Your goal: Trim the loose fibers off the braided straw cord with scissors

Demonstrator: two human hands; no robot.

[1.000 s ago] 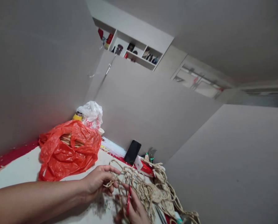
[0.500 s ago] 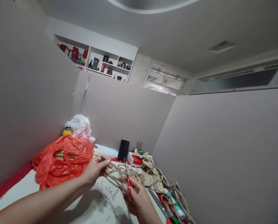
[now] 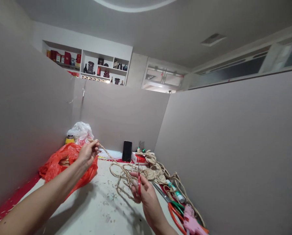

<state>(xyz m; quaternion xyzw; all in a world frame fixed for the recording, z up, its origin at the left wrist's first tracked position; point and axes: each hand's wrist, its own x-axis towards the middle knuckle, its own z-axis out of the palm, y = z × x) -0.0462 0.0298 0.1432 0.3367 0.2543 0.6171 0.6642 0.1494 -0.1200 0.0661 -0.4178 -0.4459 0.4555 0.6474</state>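
The left hand (image 3: 87,154) pinches a rope (image 3: 108,153) stretched over the surface (image 3: 92,205) to the right hand (image 3: 146,192), which is closed around red scissors (image 3: 139,185) and perhaps the rope too. A hard pull could knot the loose loops (image 3: 148,175) beside that hand.

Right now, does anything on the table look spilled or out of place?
Yes: small scraps litter the white tabletop left of the right hand, like unswept debris. Beyond that hand, the braided rope lies in loose, overlapping loops that look untidy; I can't tell whether they're knotted.
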